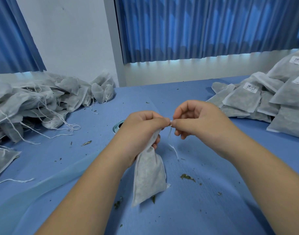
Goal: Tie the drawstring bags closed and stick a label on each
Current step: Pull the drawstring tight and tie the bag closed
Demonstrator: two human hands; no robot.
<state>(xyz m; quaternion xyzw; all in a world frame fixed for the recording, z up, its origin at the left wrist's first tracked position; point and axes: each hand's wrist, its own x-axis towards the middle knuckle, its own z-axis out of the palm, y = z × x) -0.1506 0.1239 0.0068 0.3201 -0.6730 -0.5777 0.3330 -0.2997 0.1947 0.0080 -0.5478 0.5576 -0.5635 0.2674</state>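
A stack of labelled bags (257,99) lies at the right of the table (213,209) and a large heap of loose-stringed bags (35,106) waits at the left, so I judge the work to be partway through with much left. The bag in hand (148,175) hangs between the forearms, its bottom on the table; the left hand (142,126) grips its gathered neck. The right hand (196,119) pinches the drawstring (170,133) just beside the left fingertips; this bag shows no label yet.
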